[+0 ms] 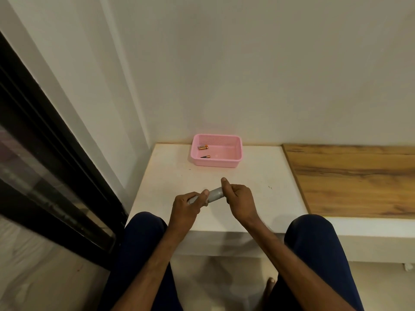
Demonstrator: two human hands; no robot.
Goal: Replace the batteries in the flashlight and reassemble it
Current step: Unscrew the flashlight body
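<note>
You sit at a white ledge (170,176) set against a plain white wall, and the pink basket (238,151) stands on it at the wall. Two batteries (203,147) lie apart in the basket's left half. The silver flashlight (215,195) is on your side of the basket, well clear of it, held just above the ledge. Your left hand (187,204) curls round its narrower end, with the thumb on the barrel. Your right hand (239,198) closes on the wider end, thumb tip raised.

Your fingers hide both ends, so I cannot tell whether a cap is on, loose or off, or whether cells sit inside. That is the main risk: if you twist a part free while the barrel tilts, whatever is inside can slide out, roll off the ledge's near edge and drop between your knees. A small cap or spring could go the same way.

I cannot tell whether the basket's batteries are spent or fresh, so you could put a wrong one in. Check each cell's polarity, and thread the cap squarely to avoid cross-threading.
</note>
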